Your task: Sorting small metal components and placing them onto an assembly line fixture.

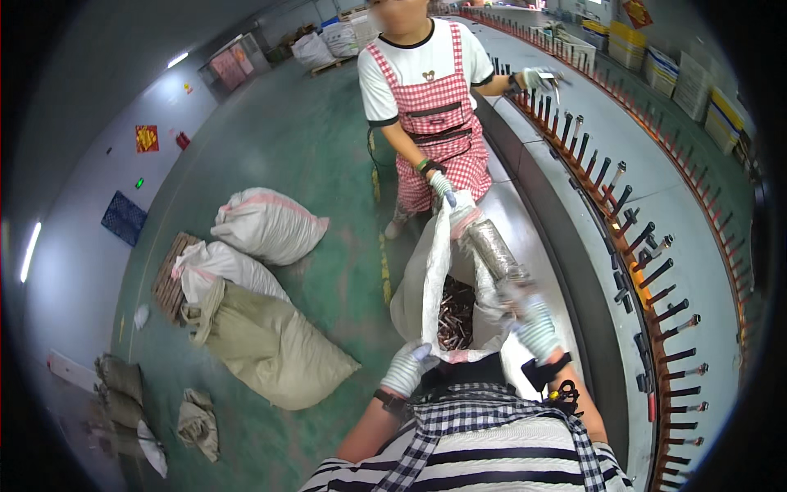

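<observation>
- Looking down through the head view, the wearer's gloved left hand (407, 368) is closed on the near rim of a white woven plastic sack (432, 279), pinching the fabric to keep its mouth open.
- The gloved right hand (534, 321) is wrapped around the lower end of a shiny grey metal cylinder (495, 249), held tilted just above the far side of the sack's mouth.
- Inside the sack lies a dark heap of small metal tubes (455, 313), visible through the opening between the two hands.
- A co-worker in a red checked apron (437, 115) stands opposite; one gloved hand (443, 187) grips the far rim of the sack, the other (539, 79) reaches to the curved grey conveyor (697, 246) lined with dark upright pegs (648, 238).
- Judging from the grips, the sack could sag or tip and spill tubes onto the green floor (328, 164) if either person lets the rim slip.
- Stuffed sacks (270, 344) lie on the floor to the left, well apart from the hands.
</observation>
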`<state>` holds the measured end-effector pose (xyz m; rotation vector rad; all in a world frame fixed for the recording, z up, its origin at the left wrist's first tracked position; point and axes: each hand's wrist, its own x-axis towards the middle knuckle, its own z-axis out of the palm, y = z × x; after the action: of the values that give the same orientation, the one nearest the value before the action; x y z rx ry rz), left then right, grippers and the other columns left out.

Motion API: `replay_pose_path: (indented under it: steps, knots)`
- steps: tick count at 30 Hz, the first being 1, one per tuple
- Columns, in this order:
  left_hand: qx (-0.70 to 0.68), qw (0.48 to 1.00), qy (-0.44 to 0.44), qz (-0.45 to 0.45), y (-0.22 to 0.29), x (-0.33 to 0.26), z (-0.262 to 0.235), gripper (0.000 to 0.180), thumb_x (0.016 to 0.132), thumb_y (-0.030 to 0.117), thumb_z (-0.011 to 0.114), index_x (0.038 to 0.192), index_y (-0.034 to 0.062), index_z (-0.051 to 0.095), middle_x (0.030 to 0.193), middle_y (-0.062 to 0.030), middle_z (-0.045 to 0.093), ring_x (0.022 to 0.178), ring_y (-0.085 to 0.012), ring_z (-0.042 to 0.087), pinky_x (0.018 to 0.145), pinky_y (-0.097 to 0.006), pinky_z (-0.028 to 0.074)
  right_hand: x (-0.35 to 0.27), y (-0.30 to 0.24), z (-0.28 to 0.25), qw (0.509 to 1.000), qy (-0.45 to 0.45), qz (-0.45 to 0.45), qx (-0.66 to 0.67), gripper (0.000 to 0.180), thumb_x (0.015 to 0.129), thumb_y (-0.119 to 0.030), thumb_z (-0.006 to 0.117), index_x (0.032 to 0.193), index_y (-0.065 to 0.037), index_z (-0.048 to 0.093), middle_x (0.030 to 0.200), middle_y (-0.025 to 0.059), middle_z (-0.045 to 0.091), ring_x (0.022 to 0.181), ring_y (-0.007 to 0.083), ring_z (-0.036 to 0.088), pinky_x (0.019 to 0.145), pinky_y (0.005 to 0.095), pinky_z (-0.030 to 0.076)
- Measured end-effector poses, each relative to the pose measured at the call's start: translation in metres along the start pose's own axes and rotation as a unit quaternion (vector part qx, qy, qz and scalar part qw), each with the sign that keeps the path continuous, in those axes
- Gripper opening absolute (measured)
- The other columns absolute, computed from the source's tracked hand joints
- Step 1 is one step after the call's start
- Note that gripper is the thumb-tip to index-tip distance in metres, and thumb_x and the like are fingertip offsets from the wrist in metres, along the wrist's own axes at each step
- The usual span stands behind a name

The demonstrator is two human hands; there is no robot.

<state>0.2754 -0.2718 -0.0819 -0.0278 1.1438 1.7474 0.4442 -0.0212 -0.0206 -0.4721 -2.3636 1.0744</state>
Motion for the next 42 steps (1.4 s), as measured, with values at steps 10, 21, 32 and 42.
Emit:
replay_pose_path:
  steps: [10, 21, 32, 42]
  knots:
    - [0.242, 0.956, -0.133, 0.094, -0.006, -0.011, -0.025, 0.028, 0.097, 0.011, 0.041, 0.122, 0.0002, 0.045, 0.114, -0.0174, 0.056, 0.105, -0.0279, 0.058, 0.096, -0.042, 0.049, -0.093, 0.051, 0.013, 0.994, 0.031, 0.106, -0.021, 0.04, 0.086, -0.025, 0.058, 0.121, -0.006, 0.055, 0.122, 0.0207, 0.054, 0.113, 0.0379, 0.051, 0.097, 0.0425, 0.041]
    - [0.1, 0.994, -0.011, -0.03, -0.003, -0.029, 0.028, 0.032, 0.088, 0.02, 0.062, 0.113, 0.0022, 0.053, 0.11, -0.0141, 0.058, 0.104, -0.026, 0.055, 0.093, -0.042, 0.048, -0.107, 0.09, -0.186, 0.654, 0.734, 0.181, -0.034, 0.059, 0.086, -0.009, 0.059, 0.138, 0.003, 0.032, 0.141, 0.0202, 0.037, 0.129, 0.0291, 0.039, 0.107, 0.0343, 0.029]
    - [0.113, 0.988, 0.046, -0.089, -0.007, -0.012, -0.007, 0.038, 0.089, 0.032, 0.059, 0.12, 0.0126, 0.051, 0.116, -0.0165, 0.056, 0.104, -0.0302, 0.055, 0.086, -0.047, 0.05, -0.055, 0.029, -0.234, 0.623, 0.775, -0.068, 0.078, 0.037, 0.088, -0.002, 0.052, 0.124, -0.004, 0.048, 0.117, 0.0088, 0.053, 0.093, 0.0174, 0.053, 0.082, 0.0281, 0.044]
    - [0.163, 0.98, 0.026, -0.109, -0.008, 0.0, 0.003, 0.036, 0.091, 0.031, 0.054, 0.119, 0.009, 0.053, 0.111, -0.0113, 0.061, 0.107, -0.0263, 0.055, 0.084, -0.045, 0.049, -0.113, 0.087, -0.259, 0.596, 0.72, -0.167, 0.316, 0.032, 0.087, -0.004, 0.06, 0.119, -0.003, 0.055, 0.095, 0.0021, 0.062, 0.085, 0.0102, 0.056, 0.078, 0.0232, 0.046]
